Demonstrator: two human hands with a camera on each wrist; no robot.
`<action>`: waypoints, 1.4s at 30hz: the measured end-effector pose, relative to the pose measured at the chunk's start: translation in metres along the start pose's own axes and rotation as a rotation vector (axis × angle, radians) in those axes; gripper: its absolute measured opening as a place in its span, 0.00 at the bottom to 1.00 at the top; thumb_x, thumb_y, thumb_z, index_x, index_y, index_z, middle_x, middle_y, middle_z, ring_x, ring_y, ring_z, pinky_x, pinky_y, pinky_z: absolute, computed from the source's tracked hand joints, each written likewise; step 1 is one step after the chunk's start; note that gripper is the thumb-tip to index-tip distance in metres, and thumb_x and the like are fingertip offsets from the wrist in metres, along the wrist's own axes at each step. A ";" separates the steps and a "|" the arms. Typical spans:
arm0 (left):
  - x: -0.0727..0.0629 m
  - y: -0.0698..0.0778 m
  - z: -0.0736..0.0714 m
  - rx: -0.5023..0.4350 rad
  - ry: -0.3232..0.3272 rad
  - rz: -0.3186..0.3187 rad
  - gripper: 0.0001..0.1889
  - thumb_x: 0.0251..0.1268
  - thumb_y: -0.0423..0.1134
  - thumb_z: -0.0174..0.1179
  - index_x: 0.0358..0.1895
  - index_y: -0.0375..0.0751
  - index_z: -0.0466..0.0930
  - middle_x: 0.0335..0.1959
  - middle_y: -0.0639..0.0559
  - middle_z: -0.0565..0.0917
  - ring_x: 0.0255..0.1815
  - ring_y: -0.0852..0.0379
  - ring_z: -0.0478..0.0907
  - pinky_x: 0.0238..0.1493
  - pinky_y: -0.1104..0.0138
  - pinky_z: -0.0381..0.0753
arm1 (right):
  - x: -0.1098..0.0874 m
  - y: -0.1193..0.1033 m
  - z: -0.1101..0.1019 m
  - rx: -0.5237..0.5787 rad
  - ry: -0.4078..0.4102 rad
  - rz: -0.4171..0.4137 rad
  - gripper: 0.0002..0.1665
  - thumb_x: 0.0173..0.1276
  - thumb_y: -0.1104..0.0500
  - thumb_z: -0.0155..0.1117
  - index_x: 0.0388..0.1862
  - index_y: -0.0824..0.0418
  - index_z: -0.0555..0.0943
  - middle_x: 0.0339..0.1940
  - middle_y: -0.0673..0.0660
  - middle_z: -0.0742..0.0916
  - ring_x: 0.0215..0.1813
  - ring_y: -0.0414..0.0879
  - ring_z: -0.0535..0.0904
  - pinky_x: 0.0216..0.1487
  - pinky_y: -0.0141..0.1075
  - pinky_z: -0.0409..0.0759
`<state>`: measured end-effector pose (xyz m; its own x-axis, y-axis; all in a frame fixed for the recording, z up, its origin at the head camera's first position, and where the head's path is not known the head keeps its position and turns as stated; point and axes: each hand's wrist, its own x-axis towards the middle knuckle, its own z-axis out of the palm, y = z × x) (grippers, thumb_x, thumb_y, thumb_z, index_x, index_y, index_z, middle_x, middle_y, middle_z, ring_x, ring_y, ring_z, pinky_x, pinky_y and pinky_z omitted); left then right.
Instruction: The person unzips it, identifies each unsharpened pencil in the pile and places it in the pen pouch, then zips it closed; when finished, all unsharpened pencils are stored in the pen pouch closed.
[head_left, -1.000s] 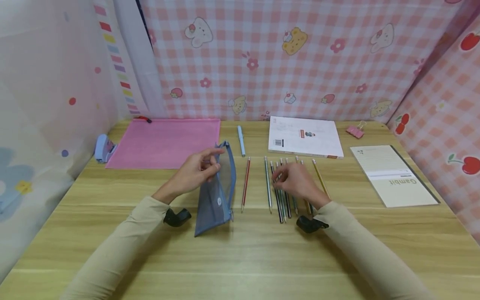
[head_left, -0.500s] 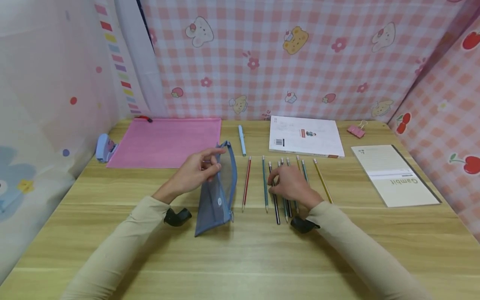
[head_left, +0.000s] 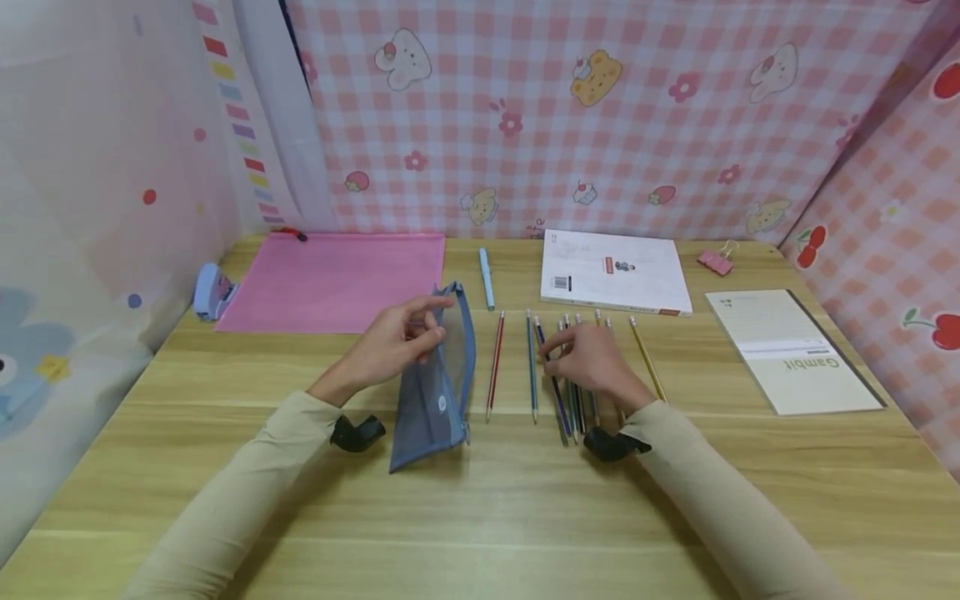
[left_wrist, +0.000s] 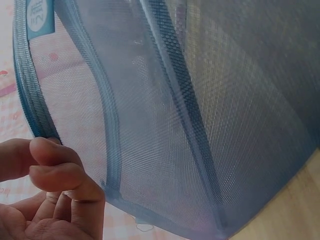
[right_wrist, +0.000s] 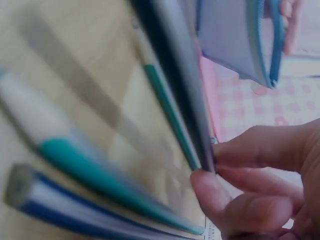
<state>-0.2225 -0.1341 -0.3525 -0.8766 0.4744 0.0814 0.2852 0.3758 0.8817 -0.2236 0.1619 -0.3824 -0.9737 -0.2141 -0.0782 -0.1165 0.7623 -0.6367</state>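
My left hand (head_left: pixel 393 343) holds the blue mesh zip pouch (head_left: pixel 429 408) by its rim, the pouch standing with its top parted. In the left wrist view the fingertips (left_wrist: pixel 47 152) meet the zip edge. A dark blue striped pencil (head_left: pixel 559 398) is pinched between thumb and fingers of my right hand (head_left: pixel 592 360); its shadow shows it off the table. Between the hands lie a red pencil (head_left: pixel 496 367) and a teal pencil (head_left: pixel 532 371). Several more pencils (head_left: pixel 577 417) lie partly hidden beneath the right hand, with a yellow pencil (head_left: pixel 648 360) to its right.
Behind the left hand lies a pink pouch (head_left: pixel 337 279), beside a blue stapler-like object (head_left: pixel 212 292). A light blue pen (head_left: pixel 486 279), white book (head_left: pixel 615 275), pink binder clip (head_left: pixel 716 262) and cream notebook (head_left: pixel 795 354) lie toward the back and right.
My right hand has moved left to the dark striped pencil, gripped it and raised it off the table. The teal pencil has shifted slightly left. The left hand and pouch stay put.
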 end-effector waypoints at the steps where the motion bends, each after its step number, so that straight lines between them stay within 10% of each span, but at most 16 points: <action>1: 0.000 0.000 0.000 0.000 0.001 -0.002 0.24 0.75 0.31 0.54 0.71 0.36 0.68 0.32 0.49 0.75 0.24 0.61 0.74 0.25 0.70 0.75 | 0.000 0.000 -0.001 0.028 0.002 0.018 0.12 0.57 0.61 0.72 0.42 0.56 0.91 0.37 0.57 0.91 0.31 0.43 0.79 0.30 0.31 0.74; 10: 0.000 0.000 0.001 -0.003 0.001 -0.008 0.24 0.75 0.32 0.54 0.71 0.37 0.68 0.32 0.49 0.75 0.25 0.61 0.74 0.25 0.71 0.74 | -0.002 -0.012 -0.011 0.503 -0.052 0.077 0.20 0.66 0.61 0.68 0.57 0.61 0.84 0.14 0.47 0.78 0.14 0.38 0.63 0.19 0.32 0.64; 24: 0.005 0.005 0.008 -0.027 0.010 0.001 0.25 0.74 0.31 0.54 0.72 0.35 0.67 0.32 0.50 0.76 0.24 0.61 0.74 0.24 0.69 0.76 | 0.004 -0.049 0.014 0.839 0.139 -0.063 0.18 0.68 0.65 0.67 0.56 0.63 0.84 0.24 0.45 0.88 0.14 0.37 0.65 0.19 0.31 0.64; 29: 0.008 0.006 0.012 -0.044 0.027 0.002 0.25 0.74 0.31 0.54 0.72 0.34 0.67 0.31 0.51 0.75 0.24 0.61 0.74 0.24 0.71 0.74 | 0.008 -0.065 0.026 0.832 0.226 -0.092 0.17 0.66 0.66 0.69 0.54 0.62 0.86 0.25 0.47 0.88 0.13 0.37 0.66 0.18 0.29 0.64; 42: 0.009 0.007 0.019 -0.056 0.132 0.041 0.25 0.74 0.29 0.53 0.72 0.37 0.68 0.30 0.49 0.76 0.23 0.60 0.75 0.24 0.71 0.74 | -0.005 -0.083 0.043 0.388 0.237 -0.190 0.14 0.60 0.65 0.71 0.46 0.59 0.89 0.29 0.59 0.92 0.30 0.42 0.86 0.26 0.28 0.77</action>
<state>-0.2210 -0.1116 -0.3541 -0.9090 0.3784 0.1748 0.3030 0.3119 0.9005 -0.2002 0.0733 -0.3620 -0.9652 -0.1484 0.2153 -0.2590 0.4294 -0.8652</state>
